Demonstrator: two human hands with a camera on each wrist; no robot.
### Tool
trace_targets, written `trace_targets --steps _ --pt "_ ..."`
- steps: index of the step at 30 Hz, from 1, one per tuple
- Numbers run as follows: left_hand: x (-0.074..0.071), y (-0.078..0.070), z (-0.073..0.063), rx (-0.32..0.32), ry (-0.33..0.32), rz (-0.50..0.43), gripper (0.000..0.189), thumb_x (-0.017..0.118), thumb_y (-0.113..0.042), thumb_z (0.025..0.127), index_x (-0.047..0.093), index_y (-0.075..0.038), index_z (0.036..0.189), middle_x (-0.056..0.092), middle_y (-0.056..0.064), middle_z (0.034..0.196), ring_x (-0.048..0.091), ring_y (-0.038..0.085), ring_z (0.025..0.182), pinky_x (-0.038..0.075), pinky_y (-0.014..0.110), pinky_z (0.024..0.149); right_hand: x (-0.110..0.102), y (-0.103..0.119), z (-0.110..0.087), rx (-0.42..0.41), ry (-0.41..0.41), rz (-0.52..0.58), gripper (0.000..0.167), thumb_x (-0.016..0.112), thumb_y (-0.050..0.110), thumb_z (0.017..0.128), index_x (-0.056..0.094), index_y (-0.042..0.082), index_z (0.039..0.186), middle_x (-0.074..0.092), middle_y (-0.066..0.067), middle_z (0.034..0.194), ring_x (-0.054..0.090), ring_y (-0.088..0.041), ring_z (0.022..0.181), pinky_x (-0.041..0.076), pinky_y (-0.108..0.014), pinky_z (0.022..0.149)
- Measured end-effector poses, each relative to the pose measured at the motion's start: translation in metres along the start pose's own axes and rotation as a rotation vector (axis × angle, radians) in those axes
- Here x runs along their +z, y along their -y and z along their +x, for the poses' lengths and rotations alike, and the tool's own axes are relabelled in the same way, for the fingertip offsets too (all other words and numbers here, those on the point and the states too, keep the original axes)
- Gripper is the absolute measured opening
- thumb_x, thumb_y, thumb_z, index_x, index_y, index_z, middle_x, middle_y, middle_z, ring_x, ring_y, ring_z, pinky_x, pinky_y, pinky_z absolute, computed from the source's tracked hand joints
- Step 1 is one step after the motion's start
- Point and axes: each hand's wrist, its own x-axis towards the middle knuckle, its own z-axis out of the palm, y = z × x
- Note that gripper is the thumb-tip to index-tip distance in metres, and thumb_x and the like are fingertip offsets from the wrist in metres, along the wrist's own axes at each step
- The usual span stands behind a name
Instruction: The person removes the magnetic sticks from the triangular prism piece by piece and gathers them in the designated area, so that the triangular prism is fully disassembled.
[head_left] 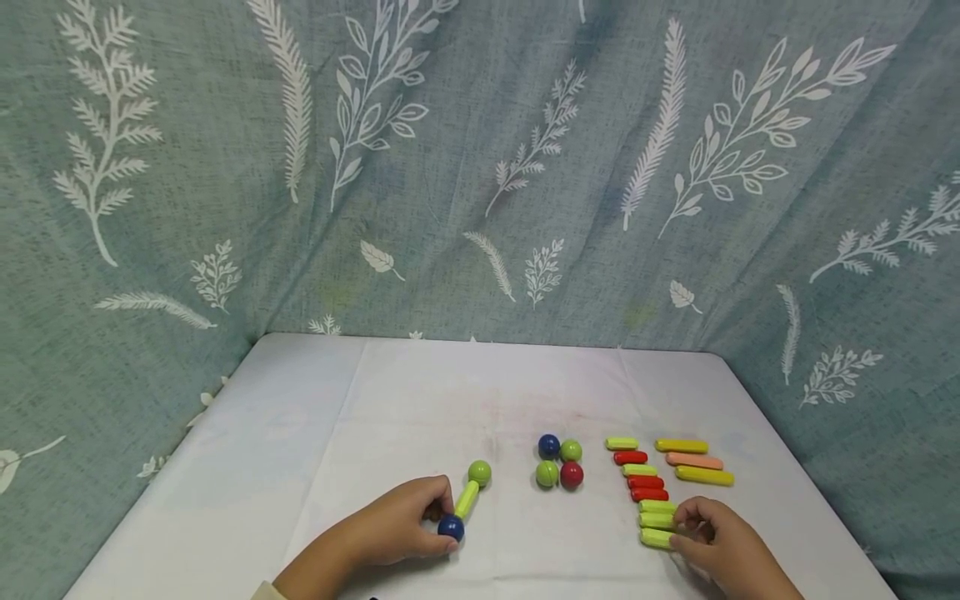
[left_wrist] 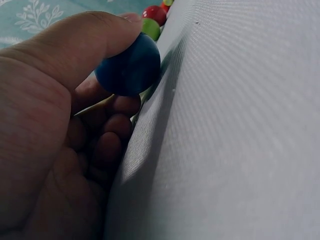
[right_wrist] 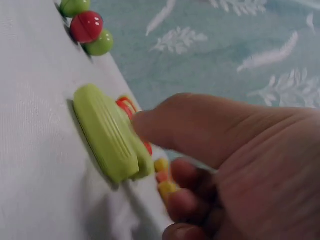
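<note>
At the left, my left hand [head_left: 401, 521] pinches a dark blue ball [head_left: 451, 527] between thumb and fingers, close over the white cloth. A short lime-green rod [head_left: 467, 500] runs from this ball to a green ball [head_left: 480, 473], forming a dumbbell shape. My right hand [head_left: 726, 546] is at the right ends of the nearest short lime rods [head_left: 656, 539], its fingers loosely bent. In the right wrist view, the thumb [right_wrist: 175, 122] reaches past the grooved front lime rod [right_wrist: 105, 135], and no rod shows between thumb and fingers.
Beyond the hands, one blue ball [head_left: 549, 446], two green balls [head_left: 547, 474] and a red ball [head_left: 572, 475] sit clustered. Short red rods [head_left: 646, 482] and lime rods form a column. Longer yellow rods [head_left: 703, 475] and a peach rod [head_left: 694, 460] lie farther right. A leaf-patterned curtain [head_left: 465, 167] surrounds the table.
</note>
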Motion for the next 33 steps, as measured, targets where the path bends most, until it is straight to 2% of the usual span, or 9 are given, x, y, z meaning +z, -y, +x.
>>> trace_targets --steps 4,9,12,18,23,29,33 --pt "0.000 -0.002 0.001 0.010 0.016 0.006 0.034 0.086 -0.033 0.083 0.058 -0.025 0.102 0.061 -0.012 0.098 0.057 0.004 0.089 0.050 0.025 0.082 -0.001 0.014 -0.006 -0.030 -0.045 0.013 0.030 0.083 0.018 0.088 0.065 0.007 0.109 0.058 -0.004 0.092 0.051 -0.020 0.084 0.048 -0.032 0.065" --pt "0.000 -0.003 0.001 0.008 0.050 -0.009 0.031 0.081 -0.025 0.083 0.059 -0.024 0.104 0.062 -0.013 0.101 0.058 0.003 0.092 0.050 0.025 0.086 0.013 0.033 -0.010 -0.035 -0.020 0.034 0.024 0.084 0.016 0.087 0.066 0.010 0.102 0.059 -0.003 0.085 0.053 -0.019 0.079 0.049 -0.030 0.061" --pt "0.000 -0.002 0.002 0.019 0.054 -0.007 0.030 0.078 -0.021 0.082 0.059 -0.024 0.105 0.062 -0.013 0.102 0.058 0.004 0.093 0.050 0.025 0.086 0.020 0.046 -0.011 -0.081 0.029 0.014 0.023 0.085 0.016 0.086 0.067 0.012 0.100 0.059 -0.001 0.085 0.054 -0.019 0.077 0.049 -0.029 0.061" --pt "-0.004 -0.003 0.000 0.025 0.062 -0.006 0.031 0.077 -0.017 0.082 0.061 -0.025 0.107 0.062 -0.014 0.104 0.057 0.004 0.094 0.049 0.026 0.087 0.031 0.080 -0.015 -0.267 0.207 -0.008 0.024 0.085 0.023 0.087 0.068 0.013 0.102 0.061 0.000 0.090 0.055 -0.020 0.082 0.049 -0.025 0.065" --pt "-0.005 -0.003 -0.001 0.038 0.068 0.006 0.034 0.076 -0.014 0.081 0.062 -0.027 0.109 0.061 -0.015 0.106 0.056 0.004 0.096 0.049 0.025 0.089 0.053 0.108 -0.010 -0.362 0.296 -0.075 0.023 0.086 0.024 0.087 0.069 0.017 0.101 0.063 0.003 0.090 0.057 -0.019 0.083 0.053 -0.026 0.069" --pt "-0.005 -0.001 0.000 0.059 0.066 0.023 0.033 0.078 -0.016 0.082 0.063 -0.027 0.109 0.060 -0.016 0.105 0.055 0.003 0.096 0.049 0.025 0.090 0.087 0.128 -0.004 -0.378 0.359 -0.139 0.036 0.090 0.028 0.082 0.068 0.024 0.110 0.063 0.005 0.098 0.057 -0.018 0.083 0.054 -0.030 0.072" --pt "-0.005 0.000 0.000 0.072 0.062 0.015 0.031 0.079 -0.017 0.083 0.063 -0.026 0.108 0.061 -0.016 0.104 0.056 0.002 0.095 0.050 0.025 0.089 0.105 0.132 0.000 -0.368 0.352 -0.139 0.045 0.092 0.031 0.080 0.063 0.026 0.114 0.062 0.005 0.102 0.056 -0.017 0.085 0.053 -0.032 0.074"
